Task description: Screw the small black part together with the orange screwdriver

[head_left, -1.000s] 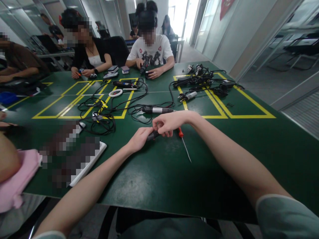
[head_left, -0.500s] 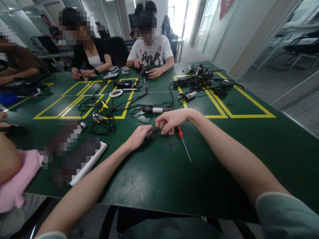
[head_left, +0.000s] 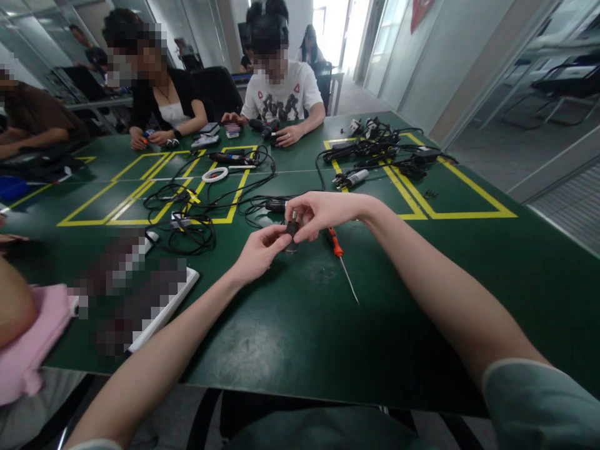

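My left hand point(head_left: 257, 251) and my right hand point(head_left: 319, 214) meet over the green table point(head_left: 300, 325), both pinched on a small black cylindrical part point(head_left: 291, 236) that stands nearly upright between them. The left fingers grip its lower body. The right fingers pinch its top end. A red-handled screwdriver point(head_left: 340, 257) lies on the table just right of my hands, its thin shaft pointing toward me. Behind my right hand lies a black and silver corded tool point(head_left: 275, 204), partly hidden.
Tangled black cables point(head_left: 187, 219) spread over yellow taped boxes at the left centre. More tools and cords point(head_left: 379, 150) pile at the far right. A white-edged tablet point(head_left: 164, 312) lies at the left. Two people sit across the table, handling small items; another person's arm rests at the far left.
The black part was lying sideways low between my hands; now both hands have lifted it slightly and turned it upright. My view has shifted a little downward.
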{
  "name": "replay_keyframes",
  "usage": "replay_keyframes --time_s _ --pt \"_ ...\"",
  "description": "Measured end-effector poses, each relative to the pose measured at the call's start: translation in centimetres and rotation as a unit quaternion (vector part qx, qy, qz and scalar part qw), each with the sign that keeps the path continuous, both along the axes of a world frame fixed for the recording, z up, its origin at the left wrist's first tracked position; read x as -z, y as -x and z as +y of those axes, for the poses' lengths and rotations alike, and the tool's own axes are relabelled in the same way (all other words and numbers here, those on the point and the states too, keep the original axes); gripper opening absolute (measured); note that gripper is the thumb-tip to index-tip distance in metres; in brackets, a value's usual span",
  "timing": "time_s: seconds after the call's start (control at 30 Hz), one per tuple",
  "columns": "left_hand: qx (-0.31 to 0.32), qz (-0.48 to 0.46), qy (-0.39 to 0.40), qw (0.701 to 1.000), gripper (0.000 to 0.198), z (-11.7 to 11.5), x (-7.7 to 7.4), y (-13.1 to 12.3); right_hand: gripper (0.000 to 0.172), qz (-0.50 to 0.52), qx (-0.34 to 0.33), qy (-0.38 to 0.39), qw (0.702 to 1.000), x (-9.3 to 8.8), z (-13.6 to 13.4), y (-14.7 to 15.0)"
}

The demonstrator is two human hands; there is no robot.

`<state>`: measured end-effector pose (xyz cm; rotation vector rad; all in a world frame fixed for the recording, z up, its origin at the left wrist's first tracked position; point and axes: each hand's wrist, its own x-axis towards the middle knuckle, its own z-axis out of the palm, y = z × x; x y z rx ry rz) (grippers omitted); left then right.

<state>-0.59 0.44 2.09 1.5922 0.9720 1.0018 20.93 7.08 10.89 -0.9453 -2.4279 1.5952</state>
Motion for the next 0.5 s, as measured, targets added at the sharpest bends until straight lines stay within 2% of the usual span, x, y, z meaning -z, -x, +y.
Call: replay_keyframes --time_s 0.17,0.27,0.5 --pt "-0.008 -0.078 0.055 0.995 0.065 -0.4 0.1 -0.4 0.050 -0.025 -0.020 -0.103 0.994 -1.0 -1.3 0.5" --pt "0.000 -0.129 0.086 0.988 0.067 -0.6 0.3 -0.8 0.048 -0.053 -0.030 -0.131 0.990 -1.5 -1.9 0.7" --pt "0.006 -0.124 0.064 0.990 0.058 -0.7 0.3 -1.0 0.039 -0.112 -0.026 -0.195 0.974 -2.3 -2.8 1.2"
